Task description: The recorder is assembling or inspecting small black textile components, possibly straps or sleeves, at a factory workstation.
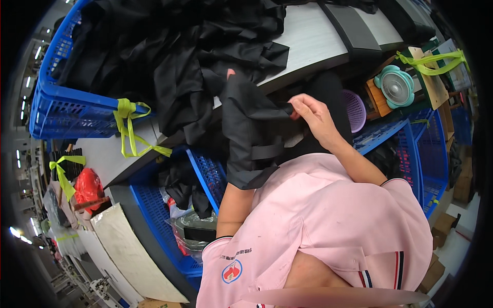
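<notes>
A black fabric garment piece (246,120) hangs in front of me, draped over my left forearm like a tube. My left hand (231,72) is almost wholly covered by this cloth; only a fingertip shows at its upper edge, so its grip is hidden. With thumb and fingers pinched together, my right hand (314,117) holds the right edge of the same piece, pulling it out to the side. A band or strip of the same black cloth (267,150) crosses its lower part. Just beyond lies a large heap of black garments (179,66).
Garments fill a blue basket (77,102) at the left, tied with a yellow-green strip (128,128). The grey-white tabletop (308,33) runs behind. More blue baskets (159,226) stand below on both sides. A teal fan (395,87) and purple basket (354,110) are at right.
</notes>
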`<state>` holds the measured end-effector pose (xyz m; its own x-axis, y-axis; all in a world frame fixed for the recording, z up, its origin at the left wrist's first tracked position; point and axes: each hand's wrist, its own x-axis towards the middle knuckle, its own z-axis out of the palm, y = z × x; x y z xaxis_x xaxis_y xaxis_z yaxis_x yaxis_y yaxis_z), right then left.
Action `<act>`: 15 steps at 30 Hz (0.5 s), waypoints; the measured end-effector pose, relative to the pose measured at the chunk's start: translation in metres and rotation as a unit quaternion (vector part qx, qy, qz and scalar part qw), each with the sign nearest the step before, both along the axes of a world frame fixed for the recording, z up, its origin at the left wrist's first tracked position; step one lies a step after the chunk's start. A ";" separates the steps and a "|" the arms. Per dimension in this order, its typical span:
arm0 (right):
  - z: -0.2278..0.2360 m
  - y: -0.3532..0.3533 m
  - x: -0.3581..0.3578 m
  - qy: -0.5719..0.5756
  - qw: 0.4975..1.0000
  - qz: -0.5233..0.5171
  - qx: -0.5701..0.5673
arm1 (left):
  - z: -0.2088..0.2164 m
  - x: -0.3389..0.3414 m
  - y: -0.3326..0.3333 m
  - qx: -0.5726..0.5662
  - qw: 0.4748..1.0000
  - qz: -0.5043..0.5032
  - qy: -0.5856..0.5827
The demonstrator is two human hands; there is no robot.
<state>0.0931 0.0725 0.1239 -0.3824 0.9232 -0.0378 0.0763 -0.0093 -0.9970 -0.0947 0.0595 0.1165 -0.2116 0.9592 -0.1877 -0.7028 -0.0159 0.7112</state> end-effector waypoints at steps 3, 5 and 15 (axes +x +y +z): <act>0.025 0.000 -0.025 -0.067 0.979 0.036 0.188 | -0.003 -0.003 -0.006 -0.029 1.000 -0.001 0.008; 0.022 0.003 -0.030 -0.139 0.978 0.099 0.122 | -0.004 0.000 -0.004 -0.044 0.999 -0.007 0.010; 0.079 0.047 0.020 0.167 0.985 0.007 -0.034 | -0.057 0.024 -0.049 0.033 0.950 -0.202 0.237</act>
<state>0.1130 0.1194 0.2033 -0.3976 0.9171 0.0305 -0.2547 -0.0783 -0.9638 -0.0706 0.0104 0.0598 0.1302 0.9865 -0.0990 -0.2618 0.1305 0.9562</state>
